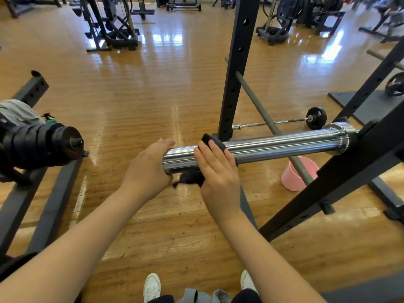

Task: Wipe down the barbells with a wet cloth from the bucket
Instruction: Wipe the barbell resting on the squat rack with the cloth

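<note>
A chrome barbell sleeve [284, 144] sticks out to the left from a black rack [358, 162]. My left hand [150, 169] cups the sleeve's open end. My right hand [216, 169] presses a black cloth [213, 139] around the sleeve just right of that end; a loose tail of the cloth hangs below the bar. A pink bucket [294, 178] stands on the floor beneath the sleeve, to the right of my hands. A second small barbell [282, 122] with a black plate lies on the floor behind.
A black upright post [235, 73] rises right behind the sleeve, with a grey bar [269, 121] leaning across it. Stacked black plates [41, 145] on a rack stand at the left. Gym machines line the back. My white shoes [152, 287] are on the wooden floor.
</note>
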`<action>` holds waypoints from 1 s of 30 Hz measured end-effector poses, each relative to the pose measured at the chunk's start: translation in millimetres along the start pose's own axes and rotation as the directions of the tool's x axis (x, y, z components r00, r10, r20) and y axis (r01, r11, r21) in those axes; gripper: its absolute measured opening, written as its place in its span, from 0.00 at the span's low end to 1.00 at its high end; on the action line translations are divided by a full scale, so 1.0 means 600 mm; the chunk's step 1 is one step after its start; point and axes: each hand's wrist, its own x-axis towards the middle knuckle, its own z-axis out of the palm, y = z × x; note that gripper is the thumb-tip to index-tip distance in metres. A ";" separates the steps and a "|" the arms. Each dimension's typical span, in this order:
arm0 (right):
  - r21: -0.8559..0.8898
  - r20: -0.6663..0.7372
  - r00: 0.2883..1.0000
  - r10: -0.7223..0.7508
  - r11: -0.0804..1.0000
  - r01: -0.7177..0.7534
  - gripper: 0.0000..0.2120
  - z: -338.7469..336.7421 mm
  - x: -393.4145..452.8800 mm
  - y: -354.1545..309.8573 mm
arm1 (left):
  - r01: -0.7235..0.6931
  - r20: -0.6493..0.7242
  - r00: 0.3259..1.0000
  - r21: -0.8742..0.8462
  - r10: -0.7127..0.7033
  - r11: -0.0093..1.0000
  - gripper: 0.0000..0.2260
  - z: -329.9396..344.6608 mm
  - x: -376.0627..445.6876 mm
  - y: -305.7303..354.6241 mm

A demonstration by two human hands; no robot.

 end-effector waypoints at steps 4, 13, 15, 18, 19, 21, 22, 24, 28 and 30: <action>-0.060 -0.057 0.998 0.016 0.998 -0.020 0.18 -0.033 -0.004 0.078 | 0.005 0.001 1.000 -0.005 -0.005 1.000 0.29 -0.003 -0.002 0.001; -0.162 -0.227 0.915 0.335 0.913 -0.374 0.23 -0.050 0.004 0.133 | 0.005 -0.001 1.000 -0.015 -0.005 1.000 0.29 -0.002 0.000 0.001; -0.130 -0.194 0.940 0.280 0.943 -0.307 0.25 -0.023 0.000 0.077 | 0.000 0.002 1.000 -0.022 0.000 1.000 0.30 -0.002 0.000 0.001; -0.051 -0.083 0.983 0.166 0.984 -0.171 0.23 0.016 -0.007 -0.019 | -0.008 0.012 1.000 -0.026 0.009 1.000 0.30 -0.001 0.000 0.000; -0.026 -0.048 0.990 0.132 0.991 -0.133 0.21 0.022 -0.007 -0.038 | -0.012 0.009 1.000 -0.030 0.012 0.999 0.30 -0.001 0.000 0.000; -0.006 0.022 0.999 0.028 1.000 -0.028 0.19 0.018 -0.006 -0.038 | -0.019 0.007 1.000 -0.035 0.019 0.999 0.30 -0.002 -0.001 -0.001; -0.011 0.046 0.999 -0.027 1.000 0.027 0.19 0.010 -0.006 -0.022 | -0.024 0.006 1.000 -0.037 0.024 0.999 0.30 -0.004 -0.001 -0.001; -0.038 0.044 0.998 -0.036 0.999 0.037 0.22 -0.010 -0.004 0.020 | -0.046 0.000 0.999 -0.031 0.046 0.998 0.30 -0.003 -0.001 -0.003; -0.119 -0.046 0.988 0.150 0.981 -0.155 0.23 -0.051 -0.004 0.085 | -0.097 -0.066 0.993 0.079 0.102 0.992 0.35 0.001 -0.009 -0.008; -0.150 -0.049 0.983 0.179 0.971 -0.184 0.23 -0.054 -0.007 0.096 | -0.181 -0.130 0.965 0.303 0.229 0.936 0.42 0.009 -0.012 -0.022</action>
